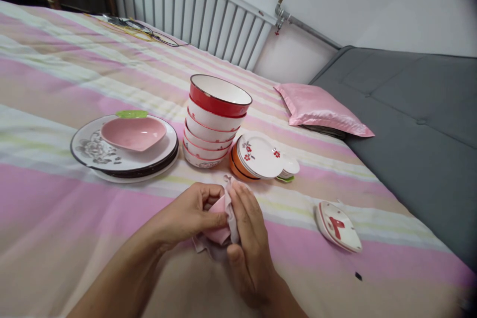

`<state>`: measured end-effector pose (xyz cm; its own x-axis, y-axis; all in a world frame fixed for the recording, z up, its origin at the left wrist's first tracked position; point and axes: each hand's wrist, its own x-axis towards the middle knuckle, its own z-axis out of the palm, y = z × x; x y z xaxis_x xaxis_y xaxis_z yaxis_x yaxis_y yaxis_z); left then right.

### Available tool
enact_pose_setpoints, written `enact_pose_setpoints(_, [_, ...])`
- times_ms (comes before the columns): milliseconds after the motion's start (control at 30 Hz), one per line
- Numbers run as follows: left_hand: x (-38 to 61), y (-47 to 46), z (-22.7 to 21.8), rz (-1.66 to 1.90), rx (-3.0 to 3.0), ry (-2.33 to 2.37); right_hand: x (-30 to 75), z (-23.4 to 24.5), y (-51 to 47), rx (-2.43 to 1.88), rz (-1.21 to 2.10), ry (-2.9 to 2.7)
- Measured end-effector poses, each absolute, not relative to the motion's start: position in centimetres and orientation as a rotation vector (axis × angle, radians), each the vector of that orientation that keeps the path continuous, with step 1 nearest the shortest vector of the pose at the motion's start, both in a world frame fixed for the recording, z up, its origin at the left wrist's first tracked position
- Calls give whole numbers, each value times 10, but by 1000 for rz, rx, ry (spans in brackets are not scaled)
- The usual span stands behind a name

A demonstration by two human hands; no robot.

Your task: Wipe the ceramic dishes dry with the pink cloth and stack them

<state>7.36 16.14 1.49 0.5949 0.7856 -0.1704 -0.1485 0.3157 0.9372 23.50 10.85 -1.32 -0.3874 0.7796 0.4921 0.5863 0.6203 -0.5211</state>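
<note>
My left hand [196, 211] is closed on a small pink dish [218, 231], thumb over its near side. A pale, thin cloth [231, 218] covers the dish's right side and hangs below it. With fingers held together, my right hand [248, 236] presses the cloth against the dish. Much of the dish is hidden by the hands and cloth. Just beyond stands a tall stack of bowls [210, 134], a red one on top. Right of it, white plates with red flowers [261, 154] rest on orange dishes [240, 164].
On the left, a pink heart-shaped dish [134, 133] sits on stacked plates [87, 144]. Small white dishes [339, 226] lie to the right, near a black scrap [358, 276]. A pink pillow [320, 109], cables [137, 30], a radiator [201, 10] and a grey headboard [406, 109] stand farther off.
</note>
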Motion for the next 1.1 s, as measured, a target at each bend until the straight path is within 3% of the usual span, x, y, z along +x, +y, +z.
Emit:
enact_pose_setpoints(667, [71,162,22,680,1125,794,239,-37,118,-1251,898,-1570])
enact_pose_setpoints(1100, [75,160,27,690,1031,915,237,-35,119,-1258,1013,-1671])
